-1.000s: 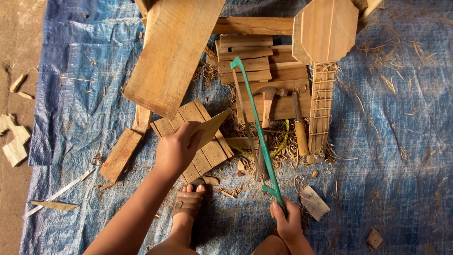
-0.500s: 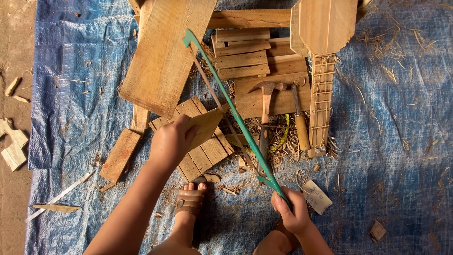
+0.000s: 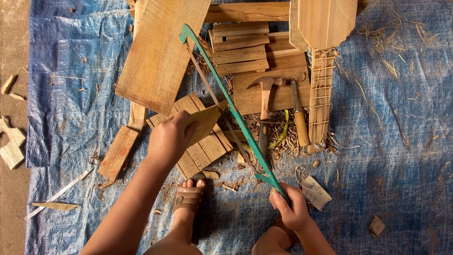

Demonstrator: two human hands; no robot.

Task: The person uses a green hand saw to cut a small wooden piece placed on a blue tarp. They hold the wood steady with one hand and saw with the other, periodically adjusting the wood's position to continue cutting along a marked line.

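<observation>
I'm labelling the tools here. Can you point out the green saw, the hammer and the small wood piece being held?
green saw [image 3: 222, 89], head view, on its frame.
hammer [image 3: 265, 83], head view, on its metal head.
small wood piece [image 3: 207, 120], head view, on its flat face.

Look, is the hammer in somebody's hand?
No, the hammer lies on the boards; the right hand grips the green saw and the left hand holds a wood piece.

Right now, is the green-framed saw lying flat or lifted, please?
Lifted: the right hand grips the green-framed saw by its handle, slanting above the wooden boards.
</observation>
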